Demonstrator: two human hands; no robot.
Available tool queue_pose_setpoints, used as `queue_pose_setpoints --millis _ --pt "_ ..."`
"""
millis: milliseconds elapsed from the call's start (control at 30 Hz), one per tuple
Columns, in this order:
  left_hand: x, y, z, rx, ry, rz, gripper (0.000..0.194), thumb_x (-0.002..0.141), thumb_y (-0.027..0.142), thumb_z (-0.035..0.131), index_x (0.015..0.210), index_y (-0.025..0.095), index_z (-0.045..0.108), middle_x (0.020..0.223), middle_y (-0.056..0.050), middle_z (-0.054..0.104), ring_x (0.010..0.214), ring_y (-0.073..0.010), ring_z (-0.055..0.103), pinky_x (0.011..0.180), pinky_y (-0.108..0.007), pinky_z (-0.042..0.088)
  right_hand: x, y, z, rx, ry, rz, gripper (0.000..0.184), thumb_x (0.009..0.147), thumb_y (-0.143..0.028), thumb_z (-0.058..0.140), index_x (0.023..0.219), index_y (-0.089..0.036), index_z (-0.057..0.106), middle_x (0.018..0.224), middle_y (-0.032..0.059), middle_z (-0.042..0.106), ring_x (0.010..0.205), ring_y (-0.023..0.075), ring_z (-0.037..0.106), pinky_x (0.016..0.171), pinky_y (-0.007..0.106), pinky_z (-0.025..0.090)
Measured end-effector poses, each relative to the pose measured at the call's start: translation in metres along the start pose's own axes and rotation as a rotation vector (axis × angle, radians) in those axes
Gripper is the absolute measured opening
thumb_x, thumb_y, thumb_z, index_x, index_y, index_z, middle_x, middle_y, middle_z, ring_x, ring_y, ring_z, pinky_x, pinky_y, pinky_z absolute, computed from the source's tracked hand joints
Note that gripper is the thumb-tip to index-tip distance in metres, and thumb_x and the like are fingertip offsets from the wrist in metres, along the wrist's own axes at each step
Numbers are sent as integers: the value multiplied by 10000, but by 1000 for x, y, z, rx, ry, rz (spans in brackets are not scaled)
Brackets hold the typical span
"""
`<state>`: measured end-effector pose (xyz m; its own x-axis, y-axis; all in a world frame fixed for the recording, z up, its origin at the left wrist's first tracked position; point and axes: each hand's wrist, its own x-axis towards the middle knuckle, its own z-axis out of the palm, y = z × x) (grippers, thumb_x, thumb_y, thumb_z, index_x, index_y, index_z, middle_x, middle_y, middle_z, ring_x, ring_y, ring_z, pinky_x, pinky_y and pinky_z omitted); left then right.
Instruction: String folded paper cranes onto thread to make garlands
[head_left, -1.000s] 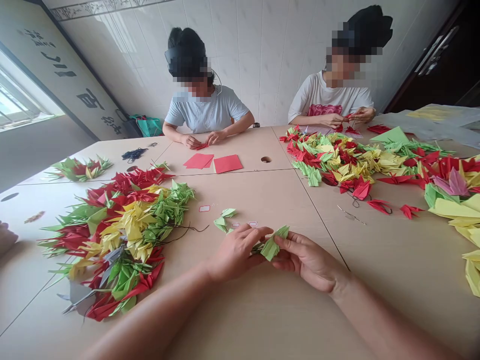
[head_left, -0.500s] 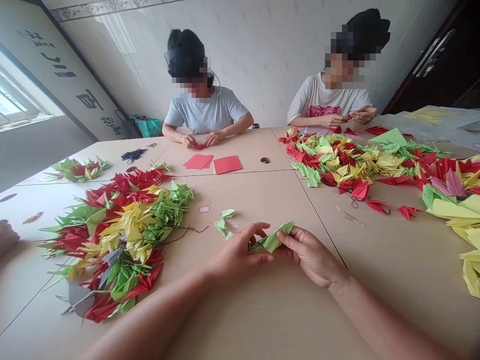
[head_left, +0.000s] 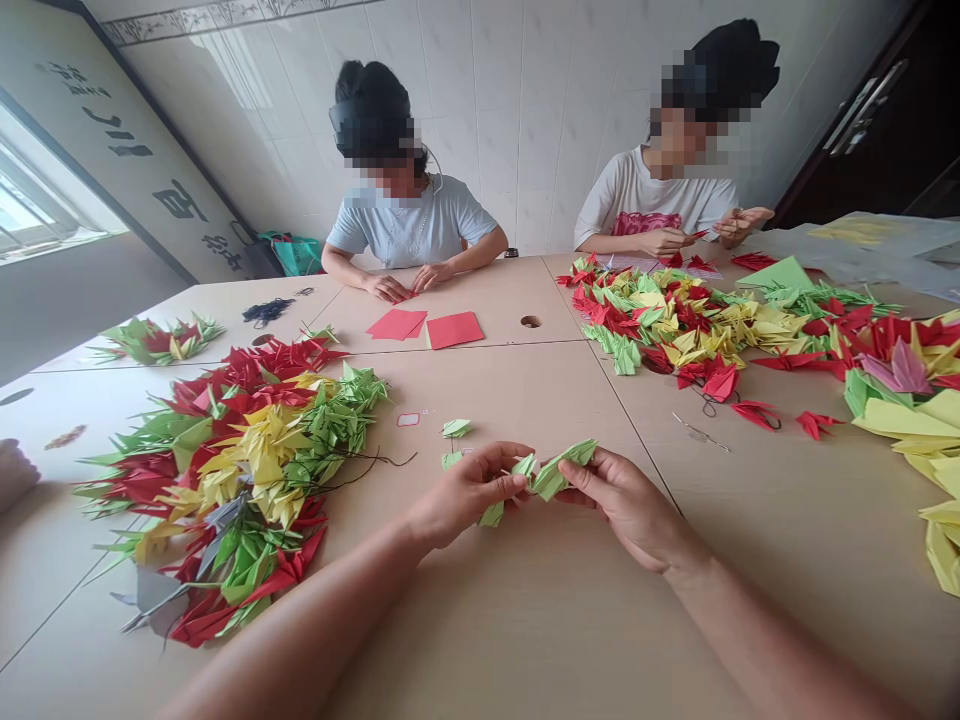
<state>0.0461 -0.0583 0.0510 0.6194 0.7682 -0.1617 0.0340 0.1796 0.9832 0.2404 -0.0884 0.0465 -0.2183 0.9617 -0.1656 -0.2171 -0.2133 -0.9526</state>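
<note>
Farther from the already folded pile (head_left: 262, 445) has moved the green paper (head_left: 559, 475), pinched by right hand (head_left: 628, 500), left hand (head_left: 459, 492) pinching a smaller piece (head_left: 524, 467); joining seems unfinished.

Moderate, cool light; daylight is admitted by the window (head_left: 30, 205) at left, its panes washed out. Pale glare is reflected on the tiled wall (head_left: 517, 120). Soft shadows are cast on the counter (head_left: 487, 640). Verticals are slanted by wide-angle distortion. Creases in the green folded paper (head_left: 559, 472) are slightly softened.
</note>
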Motion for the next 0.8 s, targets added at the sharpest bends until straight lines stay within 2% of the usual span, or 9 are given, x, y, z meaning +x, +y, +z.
queue_pose_setpoints --millis 167,400,500,800 --pt "3 -7 -1 75 127 41 383 781 420 589 1073 178 533 933 -57 578 773 -125 557 723 -280 453 -2 -2 -2 -69 34 -19 252 760 -412 644 892 -198 656 888 35 679 852 176 602 776 330 486" --pt "4 -13 4 318 207 147 275 791 356 581 981 177 496 841 -20 551 701 -98 508 621 -238 427 -2 -2 -2 -7 73 -14 258 739 -435 655 837 -197 655 870 28 665 815 169 590 725 312 498" --pt "2 -13 6 371 199 134 233 786 343 580 927 178 495 835 -21 556 737 -113 526 613 -232 440 -2 -2 0 23 94 -9 262 727 -441 664 813 -194 651 866 27 658 814 169 586 719 311 507" --pt "1 -12 8 242 126 126 205 762 261 604 758 166 422 923 -38 576 662 -68 506 594 -215 444 -1 -2 6 -75 215 -59 297 707 -468 669 751 -180 615 781 27 641 754 169 589 696 325 527"
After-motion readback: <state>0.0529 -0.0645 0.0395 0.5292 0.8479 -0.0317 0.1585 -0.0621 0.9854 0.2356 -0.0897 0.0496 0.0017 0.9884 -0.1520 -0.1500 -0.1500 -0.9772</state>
